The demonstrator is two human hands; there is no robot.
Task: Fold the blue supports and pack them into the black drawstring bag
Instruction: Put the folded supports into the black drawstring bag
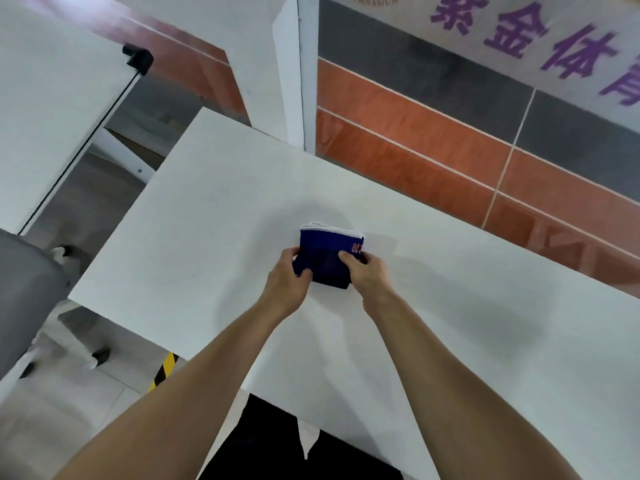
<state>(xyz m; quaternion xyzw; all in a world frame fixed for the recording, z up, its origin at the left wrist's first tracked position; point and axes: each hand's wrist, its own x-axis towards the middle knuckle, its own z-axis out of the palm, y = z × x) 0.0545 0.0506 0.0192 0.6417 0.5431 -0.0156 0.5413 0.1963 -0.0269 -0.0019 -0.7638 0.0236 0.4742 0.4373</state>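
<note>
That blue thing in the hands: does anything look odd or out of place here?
Nothing looks damaged or spilled. The blue support is neatly folded, held by the left hand and right hand over the white table. One oddity: no black bag is in view.

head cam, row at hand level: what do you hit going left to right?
grey chair → white table edge → left hand → blue supports → right hand → bare tabletop, then the orange tiled wall.

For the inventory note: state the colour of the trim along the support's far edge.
White, on the blue support; head view shows it.
</note>
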